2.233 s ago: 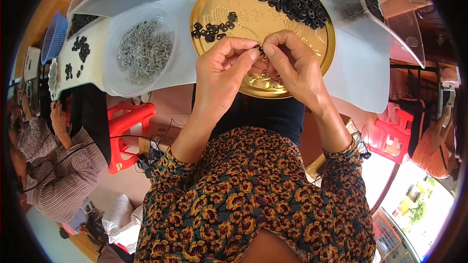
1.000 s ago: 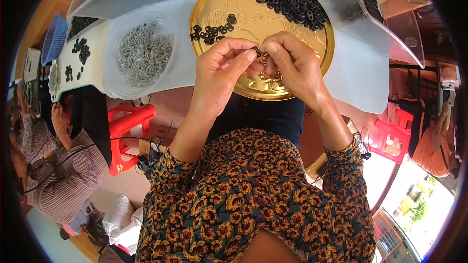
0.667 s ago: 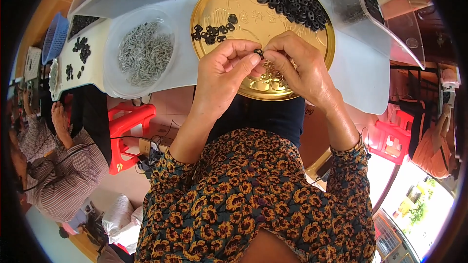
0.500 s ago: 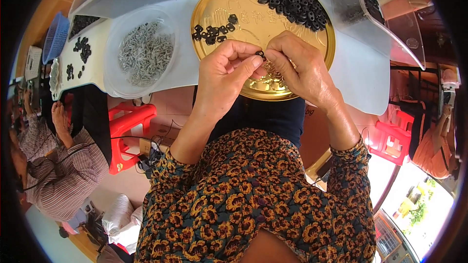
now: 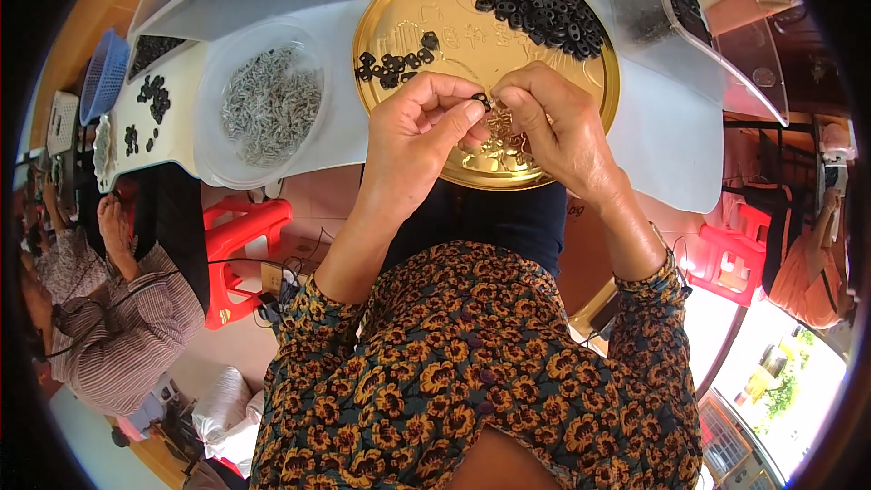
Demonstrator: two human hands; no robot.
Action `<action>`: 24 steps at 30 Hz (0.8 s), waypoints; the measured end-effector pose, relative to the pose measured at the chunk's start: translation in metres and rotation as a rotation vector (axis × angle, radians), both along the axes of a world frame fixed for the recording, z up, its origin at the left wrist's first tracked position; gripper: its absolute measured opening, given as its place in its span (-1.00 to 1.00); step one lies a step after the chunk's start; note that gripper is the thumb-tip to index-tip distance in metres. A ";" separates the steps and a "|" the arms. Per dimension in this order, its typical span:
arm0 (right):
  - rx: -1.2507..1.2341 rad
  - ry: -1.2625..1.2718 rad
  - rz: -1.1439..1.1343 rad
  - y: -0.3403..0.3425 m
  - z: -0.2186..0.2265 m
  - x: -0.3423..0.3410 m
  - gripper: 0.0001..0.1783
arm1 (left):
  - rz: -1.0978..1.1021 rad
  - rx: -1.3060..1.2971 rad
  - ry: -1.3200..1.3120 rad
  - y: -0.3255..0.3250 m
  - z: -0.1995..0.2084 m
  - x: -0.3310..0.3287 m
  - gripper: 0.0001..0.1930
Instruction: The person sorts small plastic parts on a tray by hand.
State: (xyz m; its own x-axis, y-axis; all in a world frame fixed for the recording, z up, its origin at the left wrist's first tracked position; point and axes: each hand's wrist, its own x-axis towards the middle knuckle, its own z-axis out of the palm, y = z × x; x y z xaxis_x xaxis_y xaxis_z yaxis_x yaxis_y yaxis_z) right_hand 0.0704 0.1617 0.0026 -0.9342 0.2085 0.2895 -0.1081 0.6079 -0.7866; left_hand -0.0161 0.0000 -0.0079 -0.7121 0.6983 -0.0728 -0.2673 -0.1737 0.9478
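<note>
Between the thumb and fingers of my left hand [image 5: 422, 127] is a small black oval part with holes [image 5: 480, 101]. My right hand [image 5: 558, 127] is closed in a pinch just to its right, a narrow gap apart; whatever its fingertips hold is too small to make out. Both hands are over the near half of a round gold tray [image 5: 435, 18]. On the tray, a large heap of black oval parts [image 5: 535, 4] lies at the far right and a smaller cluster of black pieces [image 5: 395, 63] at the left. Small shiny metal bits [image 5: 499, 141] lie under my hands.
Left of the tray stands a clear round tub of small silvery screws [image 5: 272, 100]. Clear plastic bins [image 5: 263, 0] with black parts stand at far left and right. Beyond the tub are more black pieces [image 5: 154, 100] and a blue basket [image 5: 106, 77]. Other people sit at both sides.
My right hand's fingertips have drawn slightly away from the black part, opening a small gap. My left hand still pinches it, almost in the same place.
</note>
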 end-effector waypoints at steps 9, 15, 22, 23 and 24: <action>0.195 0.048 0.090 0.003 0.004 0.000 -0.88 | -0.004 -0.028 -0.002 -0.001 0.005 0.003 -0.87; 0.150 0.011 0.112 -0.002 0.005 -0.001 -0.90 | 0.015 -0.046 0.084 -0.001 0.009 0.006 -0.89; 0.215 -0.053 0.152 0.000 -0.004 0.002 -0.89 | -0.041 -0.114 0.078 0.000 0.003 0.007 -0.91; 0.217 -0.052 0.153 0.000 -0.003 0.002 -0.89 | -0.043 -0.137 0.029 -0.001 0.000 0.007 -0.91; 0.198 -0.059 0.130 0.001 -0.002 0.002 -0.89 | -0.041 -0.135 0.029 0.000 -0.002 0.007 -0.91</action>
